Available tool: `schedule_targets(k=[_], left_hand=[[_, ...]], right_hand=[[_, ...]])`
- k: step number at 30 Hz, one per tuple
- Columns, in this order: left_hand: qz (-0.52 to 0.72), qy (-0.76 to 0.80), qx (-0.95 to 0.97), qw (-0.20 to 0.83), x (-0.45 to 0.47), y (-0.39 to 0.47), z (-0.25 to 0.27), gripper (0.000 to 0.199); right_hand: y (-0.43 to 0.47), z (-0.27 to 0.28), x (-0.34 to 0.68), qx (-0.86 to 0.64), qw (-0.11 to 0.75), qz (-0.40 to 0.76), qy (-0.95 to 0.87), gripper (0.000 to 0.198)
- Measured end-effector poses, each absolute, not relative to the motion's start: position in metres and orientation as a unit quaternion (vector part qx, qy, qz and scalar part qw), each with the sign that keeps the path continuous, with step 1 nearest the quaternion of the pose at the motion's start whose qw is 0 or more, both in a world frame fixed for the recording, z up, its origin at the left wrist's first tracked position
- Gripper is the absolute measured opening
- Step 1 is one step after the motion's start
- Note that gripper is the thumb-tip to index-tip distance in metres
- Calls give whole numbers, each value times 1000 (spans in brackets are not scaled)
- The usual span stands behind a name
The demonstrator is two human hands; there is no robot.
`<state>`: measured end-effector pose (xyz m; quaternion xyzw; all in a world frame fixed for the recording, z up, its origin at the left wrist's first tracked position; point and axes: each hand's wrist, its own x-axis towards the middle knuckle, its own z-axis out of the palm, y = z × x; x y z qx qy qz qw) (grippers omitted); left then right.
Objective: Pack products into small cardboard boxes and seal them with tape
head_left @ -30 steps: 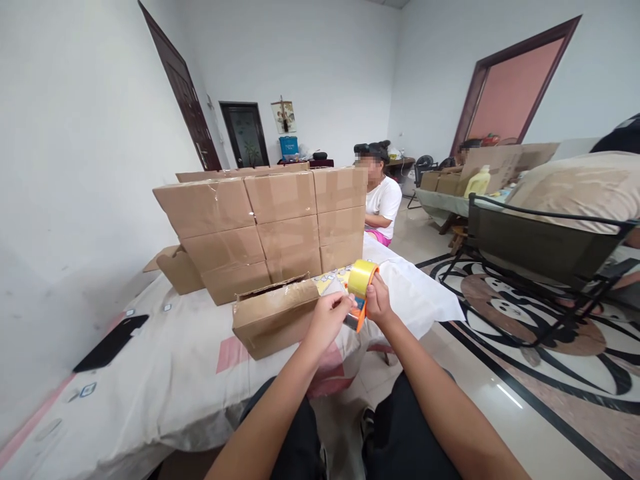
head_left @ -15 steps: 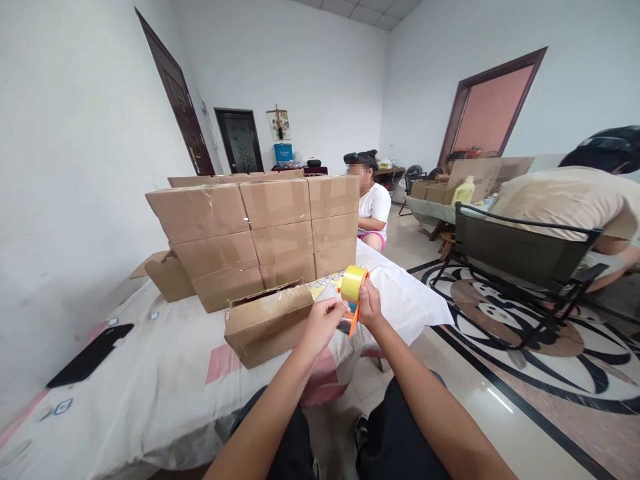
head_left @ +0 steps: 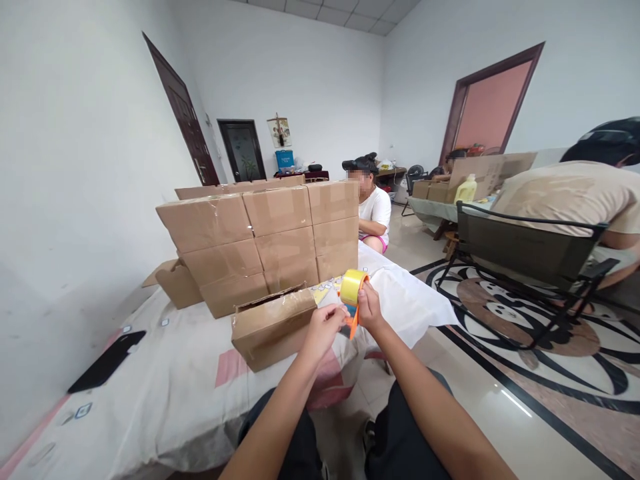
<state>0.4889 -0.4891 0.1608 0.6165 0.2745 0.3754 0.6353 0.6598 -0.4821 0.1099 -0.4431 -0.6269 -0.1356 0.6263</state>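
Note:
My right hand (head_left: 371, 308) is closed around the orange handle of a tape dispenser (head_left: 353, 288) that carries a yellow roll. Just left of its front end, the fingers of my left hand (head_left: 326, 325) are pinched together. Whatever they pinch is too small to make out. Beside my left hand lies a cardboard box (head_left: 275, 333) with its top edge partly open and shiny tape along it. Behind that box rises a stack of taped cardboard boxes (head_left: 285, 230), several high and wide.
A cloth-covered table (head_left: 175, 393) carries the boxes, an opened carton (head_left: 179, 283) and a flat black object (head_left: 107, 360). One person (head_left: 375, 207) sits beyond the stack; another (head_left: 560, 190) bends over near a folding chair (head_left: 525, 247) at right. A yellow jug (head_left: 466, 189) stands on another table.
The view has shifted slightly, so boxes and table appear a little to the right and lower. My left fingers have moved slightly away from the dispenser's front; my right hand keeps its grip.

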Motion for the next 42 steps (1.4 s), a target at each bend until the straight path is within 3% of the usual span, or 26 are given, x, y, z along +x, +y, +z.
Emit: schedule_targets(k=[26,36,42], left_hand=[[389,290,587,648,481,-488,146,38],[361,284,619,637,488,-510,145,30],[347,288,630,632,486,-511,143,29]], right_hand=[[-472,109,648,-446,624,-90,-635,41],[-468,102,684,-491,685,-76,-533,45],[-475,108,693,-490,675,-73,-548,48]])
